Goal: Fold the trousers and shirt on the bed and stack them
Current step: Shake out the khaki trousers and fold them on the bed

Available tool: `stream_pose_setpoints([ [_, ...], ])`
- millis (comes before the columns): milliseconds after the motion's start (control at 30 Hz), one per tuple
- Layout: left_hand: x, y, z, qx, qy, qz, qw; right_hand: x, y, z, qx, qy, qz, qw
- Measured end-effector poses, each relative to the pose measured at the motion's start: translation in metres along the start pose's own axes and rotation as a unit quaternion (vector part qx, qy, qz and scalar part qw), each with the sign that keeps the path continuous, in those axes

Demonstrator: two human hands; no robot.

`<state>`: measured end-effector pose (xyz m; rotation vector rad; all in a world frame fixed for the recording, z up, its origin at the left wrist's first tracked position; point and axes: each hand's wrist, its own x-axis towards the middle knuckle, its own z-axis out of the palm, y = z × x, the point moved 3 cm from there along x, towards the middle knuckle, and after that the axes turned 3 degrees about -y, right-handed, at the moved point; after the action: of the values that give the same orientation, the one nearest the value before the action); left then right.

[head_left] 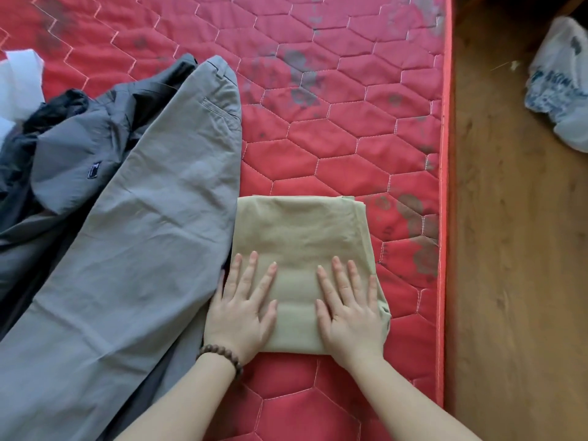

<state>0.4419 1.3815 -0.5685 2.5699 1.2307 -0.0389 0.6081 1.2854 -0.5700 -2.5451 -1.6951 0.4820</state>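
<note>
Hands, left hand (239,313) and right hand (351,316), lie flat with fingers spread, gripping nothing, pressing the folded tan garment (302,237) near the bed's (350,106) right edge, likely to set creases; grey trousers (152,202) alongside lie unfolded

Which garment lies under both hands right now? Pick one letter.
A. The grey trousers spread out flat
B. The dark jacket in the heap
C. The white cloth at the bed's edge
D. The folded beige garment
D: the left hand and the right hand both press flat, with straight fingers, on the folded beige garment, while the grey trousers lie unfolded beside it.
</note>
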Motion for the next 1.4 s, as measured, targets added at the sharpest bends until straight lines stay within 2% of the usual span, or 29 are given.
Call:
stream_pose_setpoints([
  [67,-0.002,-0.008,0.0,-0.043,0.001,-0.015,0.999,0.001,0.018,-0.004,0.023,0.005,0.053,0.998],
  [200,-0.001,-0.01,-0.004,-0.158,0.002,-0.015,0.987,0.013,0.025,-0.012,0.185,0.048,0.127,0.973],
  [500,0.014,0.007,-0.004,-0.145,-0.002,0.027,0.989,0.019,0.034,-0.025,0.238,0.116,0.155,0.952],
  [700,0.096,0.057,-0.001,-0.149,-0.003,0.067,0.987,0.073,0.1,-0.057,0.204,0.153,0.167,0.952],
  [867,0.177,0.079,0.004,-0.063,-0.04,0.052,0.996,0.14,0.14,-0.082,0.185,0.14,0.175,0.957],
  [967,0.179,0.079,0.004,0.024,-0.031,0.018,0.999,0.139,0.139,-0.089,0.046,0.15,0.209,0.965],
  [1033,0.171,0.086,-0.002,0.084,0.013,0.023,0.996,0.128,0.118,-0.085,-0.009,0.177,0.166,0.97],
  [1100,0.166,0.097,-0.002,0.086,0.036,0.071,0.993,0.118,0.087,-0.067,-0.013,0.131,0.091,0.987],
  [1167,0.163,0.106,0.008,0.083,0.01,0.123,0.989,0.111,0.071,-0.041,-0.041,0.052,0.057,0.996],
  [1200,0.162,0.106,0.013,0.078,-0.005,0.131,0.988,0.109,0.074,-0.033,-0.048,0.042,0.072,0.995],
  [1300,0.164,0.098,0.018,0.06,-0.001,0.121,0.991,0.105,0.095,-0.031,-0.046,0.076,0.159,0.983],
  [1400,0.165,0.1,0.019,0.054,-0.005,0.111,0.992,0.103,0.103,-0.03,-0.04,0.065,0.178,0.981],
])
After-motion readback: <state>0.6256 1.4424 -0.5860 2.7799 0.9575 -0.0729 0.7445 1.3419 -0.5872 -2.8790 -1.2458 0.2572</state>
